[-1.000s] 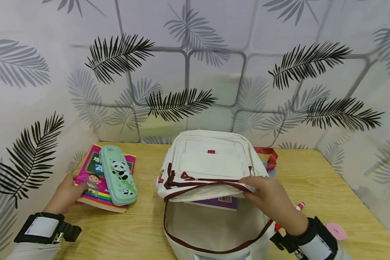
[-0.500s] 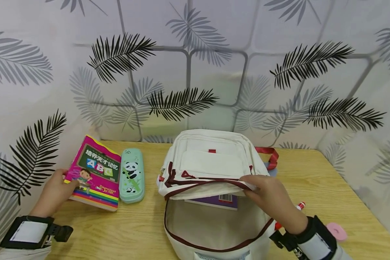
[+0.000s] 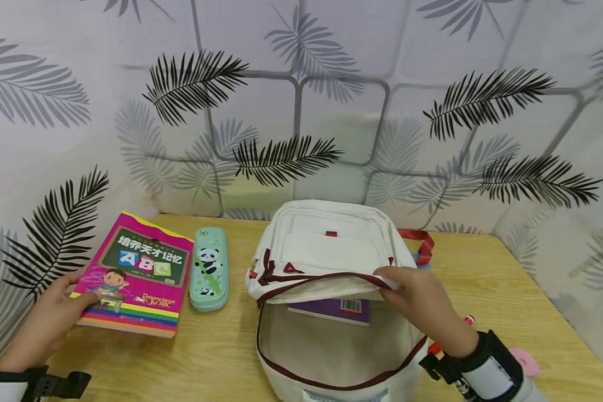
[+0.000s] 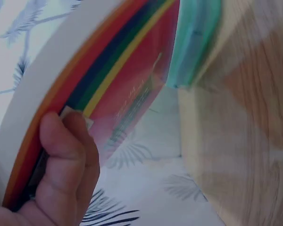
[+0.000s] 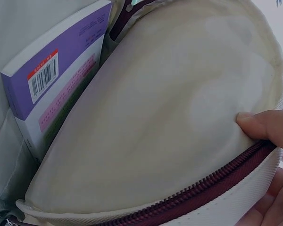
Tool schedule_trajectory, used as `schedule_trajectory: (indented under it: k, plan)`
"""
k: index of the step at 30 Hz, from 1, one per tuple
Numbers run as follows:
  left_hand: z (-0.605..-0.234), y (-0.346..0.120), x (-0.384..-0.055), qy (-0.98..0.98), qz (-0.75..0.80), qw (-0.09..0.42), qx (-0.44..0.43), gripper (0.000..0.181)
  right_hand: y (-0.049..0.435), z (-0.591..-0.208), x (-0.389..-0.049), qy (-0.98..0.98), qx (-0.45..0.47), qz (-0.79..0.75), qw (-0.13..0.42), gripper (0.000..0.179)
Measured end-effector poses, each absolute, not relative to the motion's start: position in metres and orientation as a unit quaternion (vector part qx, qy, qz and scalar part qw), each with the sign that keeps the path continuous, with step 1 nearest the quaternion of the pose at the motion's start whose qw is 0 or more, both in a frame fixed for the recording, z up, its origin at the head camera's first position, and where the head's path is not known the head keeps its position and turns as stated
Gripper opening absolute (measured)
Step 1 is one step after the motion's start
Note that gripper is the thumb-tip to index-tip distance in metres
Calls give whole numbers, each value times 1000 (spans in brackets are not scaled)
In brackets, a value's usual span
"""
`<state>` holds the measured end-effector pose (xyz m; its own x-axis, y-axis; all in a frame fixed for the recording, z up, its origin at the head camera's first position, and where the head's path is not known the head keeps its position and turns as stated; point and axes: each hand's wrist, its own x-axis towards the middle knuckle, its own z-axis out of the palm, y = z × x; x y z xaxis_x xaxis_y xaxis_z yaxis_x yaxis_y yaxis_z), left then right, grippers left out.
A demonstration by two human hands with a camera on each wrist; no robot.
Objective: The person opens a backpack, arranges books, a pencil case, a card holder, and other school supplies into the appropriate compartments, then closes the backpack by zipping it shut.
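My left hand [image 3: 55, 312] grips a pink ABC book [image 3: 146, 262] by its lower left edge, thumb on the cover and the other fingers behind it. In the left wrist view the book's rainbow stripes [image 4: 113, 56] run past my fingers. My right hand [image 3: 422, 307] pinches the zippered edge of a white backpack's front flap [image 3: 331, 240], holding the main compartment open. Inside the backpack [image 3: 331, 357] stands a purple book [image 5: 47, 75] with a barcode, partly hidden by the flap in the head view.
A mint-green pencil case [image 3: 209, 268] with pandas lies on the wooden table [image 3: 221, 357], right of the pink book. Beyond my right wrist are a red-and-white item [image 3: 468, 320] and a pink ring-shaped thing [image 3: 525, 362]. A leaf-patterned wall covering [image 3: 331, 111] rises behind the table.
My left hand has drawn the pink book out from under the pencil case and brought it left and nearer. The pencil case now lies on the table. My right hand keeps its hold.
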<state>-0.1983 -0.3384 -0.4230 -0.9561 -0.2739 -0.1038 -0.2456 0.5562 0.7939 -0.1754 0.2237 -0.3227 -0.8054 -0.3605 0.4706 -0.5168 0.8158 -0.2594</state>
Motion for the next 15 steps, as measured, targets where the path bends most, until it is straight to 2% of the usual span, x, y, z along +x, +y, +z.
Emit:
schedule_trajectory:
  k: [8, 15]
  plan:
    - [-376, -294, -168, -829, -543, -81, 106, 63, 226, -323, -179, -929, 224, 197, 217, 23]
    - [-380, -294, -161, -734, -647, -177, 109, 67, 226, -325, -181, -929, 222, 207, 214, 23]
